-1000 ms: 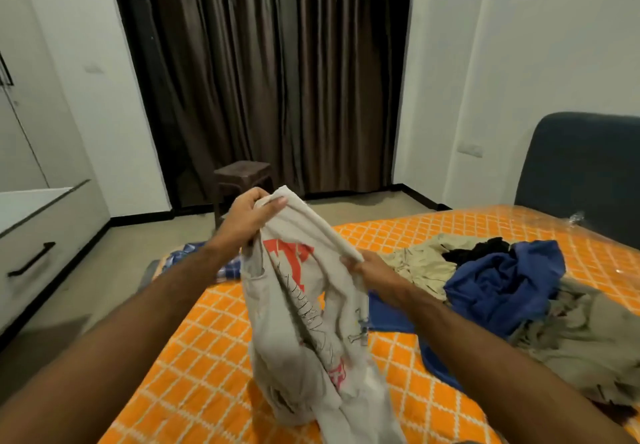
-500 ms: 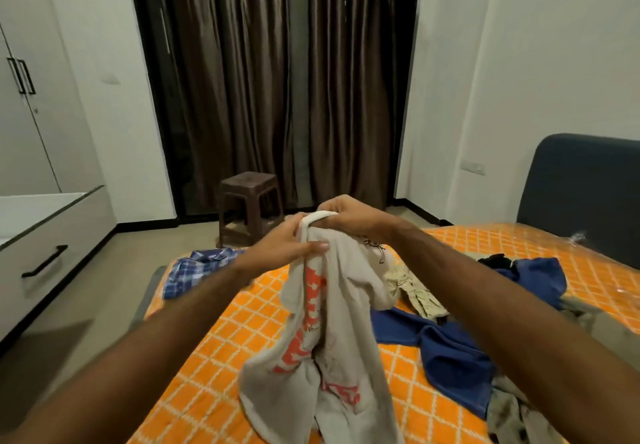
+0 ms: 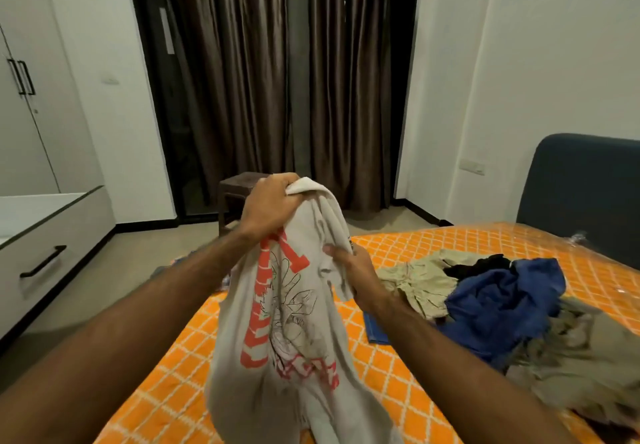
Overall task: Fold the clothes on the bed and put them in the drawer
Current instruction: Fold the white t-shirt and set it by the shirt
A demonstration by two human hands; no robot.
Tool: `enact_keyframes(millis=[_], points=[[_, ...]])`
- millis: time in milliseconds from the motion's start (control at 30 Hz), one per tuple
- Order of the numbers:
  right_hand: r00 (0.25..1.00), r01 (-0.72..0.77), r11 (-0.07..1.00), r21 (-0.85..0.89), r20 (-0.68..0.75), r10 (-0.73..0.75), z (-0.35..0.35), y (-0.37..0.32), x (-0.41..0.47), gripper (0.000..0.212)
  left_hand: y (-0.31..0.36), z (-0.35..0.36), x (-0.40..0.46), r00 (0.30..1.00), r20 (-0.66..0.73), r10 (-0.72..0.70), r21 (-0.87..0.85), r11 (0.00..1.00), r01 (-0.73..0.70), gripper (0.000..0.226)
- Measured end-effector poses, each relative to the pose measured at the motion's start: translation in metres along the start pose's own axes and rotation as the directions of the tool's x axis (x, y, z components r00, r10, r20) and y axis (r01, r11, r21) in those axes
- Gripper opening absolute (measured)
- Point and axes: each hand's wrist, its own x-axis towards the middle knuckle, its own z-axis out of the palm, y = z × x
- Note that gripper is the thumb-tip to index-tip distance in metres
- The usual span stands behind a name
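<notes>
1. Grey cotton, bunched: the shirt (image 3: 294, 322) hangs above the bed (image 3: 398, 357) from two holds, its hem trailing below both hands. The left hand (image 3: 268, 209) has its fingers (image 3: 277, 183) curled tight round the top edge; the right hand (image 3: 349, 270), lower and just to the right, pinches a fold at the shirt's side.
2. Risk, as I judge it: the cloth is twisted and doubled between the two holds, so laying it down as it is would set a crooked fold. Neither hand seems to have a shoulder or a seam.
3. The hem could snag or drag on the bed below the fingers and pull the shirt askew.
4. Right of the right hand lies the pile (image 3: 502, 298), with beige, black and blue pieces overlapping. A shirt spread out there would land on it and wrinkle.
5. Far left of the left hand the drawer (image 3: 52, 235) stands open, well apart from the bed, so a loose fold may come undone on the way.
</notes>
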Motion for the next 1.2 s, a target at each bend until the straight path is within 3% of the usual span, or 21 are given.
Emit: enact_keyframes(millis=[67,100,167,267,367,500,600,700,800,933,1067,1133,1200], points=[[0.99,0.079,0.991,0.112,-0.129,-0.065,0.004,-0.003,0.004,0.017,-0.01,-0.013,0.003,0.999,0.046,0.007,0.151,0.988,-0.014,0.048],[0.99,0.081,0.988,0.128,-0.129,-0.064,0.005,-0.01,0.009,0.017,-0.016,-0.019,0.005,0.997,0.07,-0.008,0.209,0.978,-0.007,0.052],[0.998,-0.04,0.978,0.204,0.045,0.032,0.005,-0.027,0.017,0.03,-0.025,-0.028,0.006,0.994,0.093,-0.053,0.247,0.969,0.028,0.048],[0.913,-0.255,0.931,0.26,0.383,0.142,0.003,-0.045,0.015,0.056,-0.03,-0.034,0.008,0.983,0.033,-0.18,0.081,0.981,0.177,0.029],[0.841,-0.319,0.901,0.294,0.526,0.126,0.005,-0.03,0.004,0.063,-0.025,-0.036,0.02,0.939,-0.048,-0.342,-0.033,0.94,0.341,0.038],[0.867,-0.247,0.969,-0.009,0.444,0.225,0.018,0.026,-0.018,0.069,-0.016,-0.041,0.032,0.903,-0.118,-0.414,-0.039,0.91,0.412,0.037],[0.886,-0.308,0.95,-0.057,0.347,0.308,0.012,0.051,-0.028,0.06,-0.019,-0.046,0.033,0.908,-0.101,-0.406,-0.073,0.913,0.4,0.031],[0.852,-0.299,0.949,-0.102,0.419,0.314,-0.015,0.047,-0.025,0.049,-0.032,-0.061,0.031,0.921,-0.106,-0.374,-0.172,0.919,0.354,0.025],[0.864,-0.235,0.966,-0.108,0.432,0.258,-0.043,0.028,-0.009,0.043,-0.052,-0.083,0.025,0.934,-0.094,-0.346,-0.274,0.91,0.31,0.02],[0.967,0.051,0.941,-0.336,0.252,0.037,-0.064,-0.015,0.017,0.03,-0.072,-0.102,0.015,0.939,-0.135,-0.316,-0.309,0.914,0.264,0.019],[0.95,0.308,0.762,-0.57,0.229,-0.213,-0.073,-0.045,0.041,0.006,-0.079,-0.109,0.012,0.919,-0.192,-0.343,-0.395,0.885,0.248,0.028],[0.92,0.388,0.625,-0.677,0.241,-0.31,-0.069,-0.044,0.048,0.017,-0.076,-0.109,0.017,0.907,-0.174,-0.384,-0.462,0.845,0.269,0.027],[0.906,0.392,0.589,-0.707,0.185,-0.382,-0.062,-0.037,0.05,0.024,-0.071,-0.111,0.025,0.896,-0.142,-0.421,-0.525,0.799,0.293,0.031]])
